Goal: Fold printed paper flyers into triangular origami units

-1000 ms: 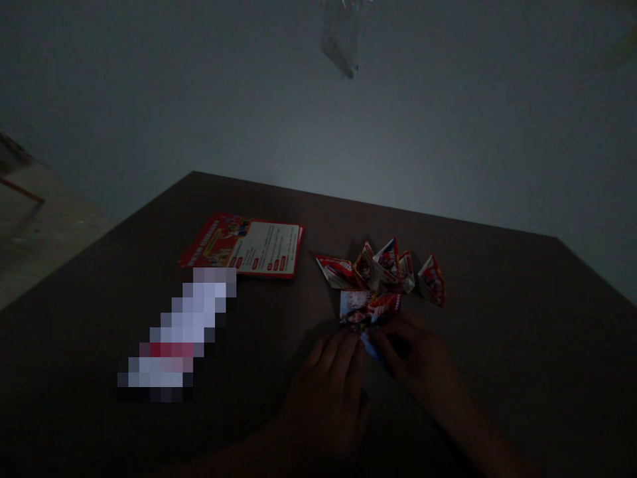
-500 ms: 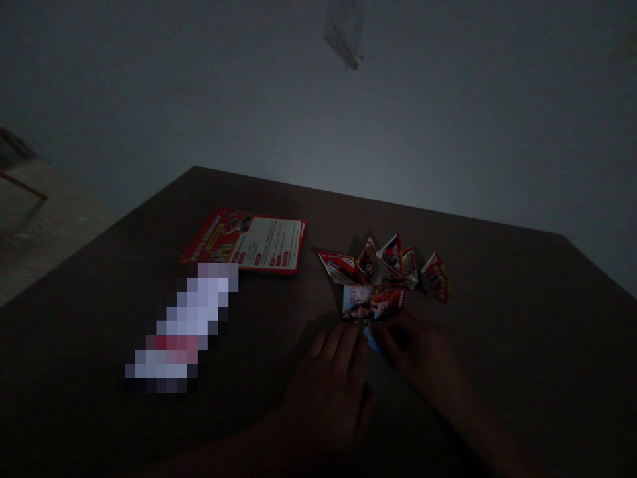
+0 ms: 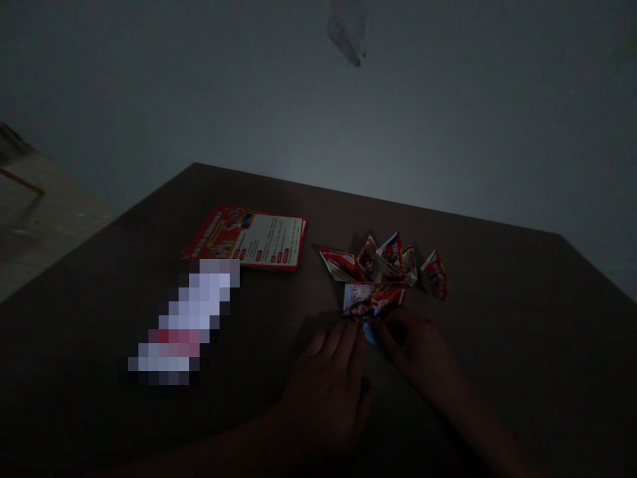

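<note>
A picture-printed sheet of paper (image 3: 374, 299), partly folded at its near side, lies on the dark table. My left hand (image 3: 331, 378) rests flat, fingers stretched out, with the fingertips on the paper's near left edge. Opposite it, my right hand (image 3: 415, 345) has its fingers bent and closed at the paper's near right edge, where a light blue bit shows between the hands. The right fingertips are partly hidden in the dim light. Just beyond the paper stand several folded red-and-white paper pieces (image 3: 391, 257), and one more folded piece (image 3: 435, 275) sits apart to the right.
A stack of red printed cards or sheets (image 3: 269, 242) lies at the left back of the table (image 3: 497, 265). Nearer, a bright pixelated oblong thing (image 3: 184, 322) cannot be made out. A pale wall (image 3: 448, 133) rises behind the table.
Both hands stay at the paper's near edge with only slight finger movement. The view has shifted a little; the folded pieces keep their places.
</note>
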